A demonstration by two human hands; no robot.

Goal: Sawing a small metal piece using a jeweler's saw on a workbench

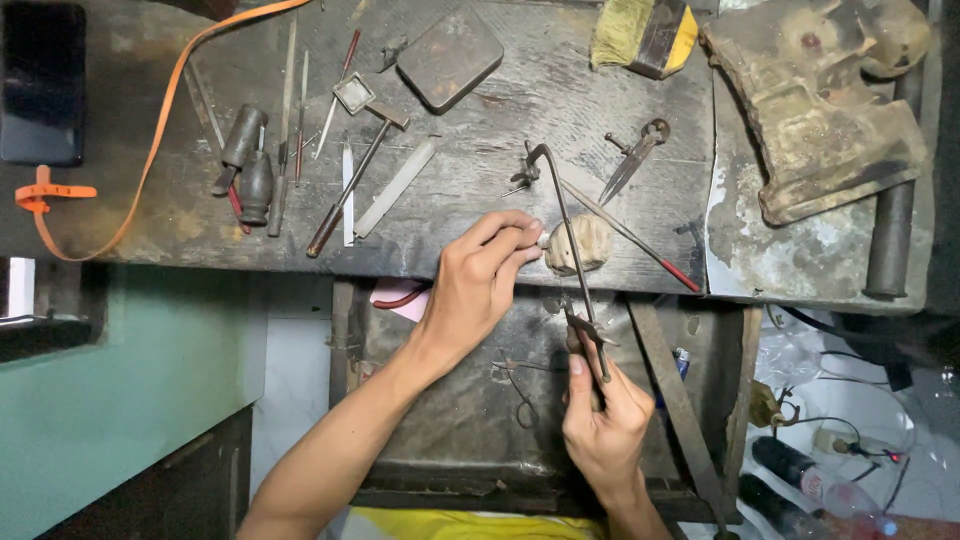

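At the far left of the dark, worn tabletop (180, 215) lay a black phone (41, 82), and from it an orange strap (150, 150) looped across the wood toward the top edge. Right of the strap sat a loose row of hand tools: two stubby dark-handled tools (248, 170), several thin files (290, 120), a small hammer (358, 165) with a square head, and a flat pale file (395, 188). Above these rested a dark rounded-square block (450, 57). Near the tabletop's front edge the left hand (478, 285) reached forward, its fingers (520, 240) pinched together on a small pale piece (544, 240), too small to make out clearly, held against a worn wooden peg (580, 245) that jutted from the edge. Just right of it, the right hand (600, 420) was below the tabletop, fingers clamped around the handle of a jeweller's saw frame (570, 235), whose thin metal frame rose up and over the peg. Beyond the peg lay a pair of dividers (635, 160) and a long thin rod with a red tip (640, 245). A yellow brush (640, 35) sat at the top edge, and at the far right a rusty, grimy vise (820, 110) stood on a paler slab.
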